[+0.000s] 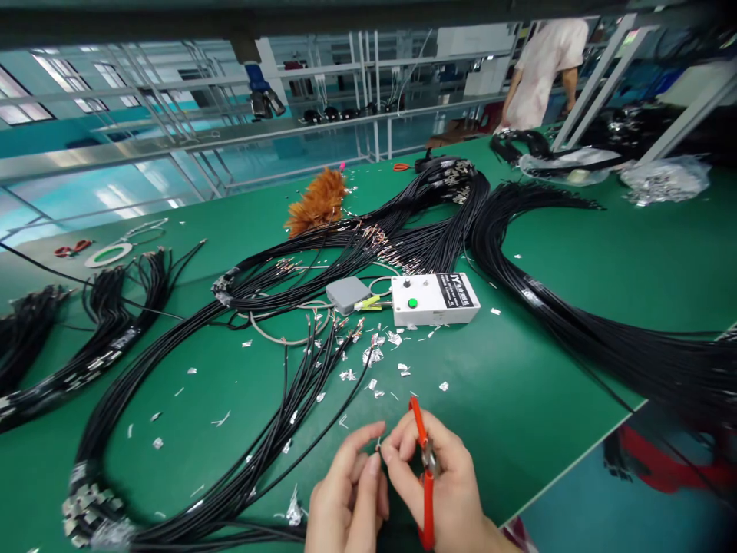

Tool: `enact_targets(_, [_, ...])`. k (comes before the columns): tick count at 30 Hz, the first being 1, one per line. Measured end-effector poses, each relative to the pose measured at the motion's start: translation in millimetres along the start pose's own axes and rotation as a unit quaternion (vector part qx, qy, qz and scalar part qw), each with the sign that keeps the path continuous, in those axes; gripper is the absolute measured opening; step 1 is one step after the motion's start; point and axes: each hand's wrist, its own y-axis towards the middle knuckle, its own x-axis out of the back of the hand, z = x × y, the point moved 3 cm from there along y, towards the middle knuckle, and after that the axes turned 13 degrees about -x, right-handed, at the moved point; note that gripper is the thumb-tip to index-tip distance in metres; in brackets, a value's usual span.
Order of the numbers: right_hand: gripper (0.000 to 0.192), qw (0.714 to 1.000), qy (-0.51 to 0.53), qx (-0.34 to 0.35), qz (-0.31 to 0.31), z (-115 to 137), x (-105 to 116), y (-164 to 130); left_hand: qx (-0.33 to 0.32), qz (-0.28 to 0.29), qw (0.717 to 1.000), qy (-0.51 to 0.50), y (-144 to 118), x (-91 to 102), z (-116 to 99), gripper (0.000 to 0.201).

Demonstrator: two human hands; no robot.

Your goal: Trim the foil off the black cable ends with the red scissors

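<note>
My left hand (350, 491) is closed in a pinch at the lower middle, around a thin cable end (378, 447) whose fine wires show between the fingertips. My right hand (454, 491) meets it there, thumb and forefinger pinched at the same wires. Across the right palm lie red-handled cutting pliers (429, 459), held by the other fingers. Left of my hands, a bundle of black cables (253, 468) fans out toward its stripped, copper-coloured ends. Foil scraps (371, 355) are scattered just beyond the fingers.
A white control box (426, 311) with a green button stands ahead, beside a small grey box (348, 293). More black cable bundles (546, 303) lie right and left. An orange feathery duster (318, 201) sits behind. A person (546, 73) stands at the far right.
</note>
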Motion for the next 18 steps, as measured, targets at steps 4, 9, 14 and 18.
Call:
enact_targets(4, [0.02,0.993,-0.04,-0.082,0.078,2.6,10.0,6.8,0.037,-0.042,0.994,-0.091,1.6,4.2,-11.6,0.072])
enact_targets(9, [0.033,0.958,-0.275,-0.037,0.074,6.7,24.4,13.1,0.041,-0.046,0.991,-0.116,2.0,10.5,-17.9,0.068])
enact_targets(14, [0.033,0.931,-0.356,0.082,0.017,10.8,19.0,12.0,0.043,-0.04,0.99,-0.128,1.6,9.8,-14.5,0.065])
enact_targets(18, [0.031,0.921,-0.365,0.136,-0.004,14.7,13.3,12.1,0.043,-0.04,0.989,-0.138,1.5,8.2,-15.7,0.069])
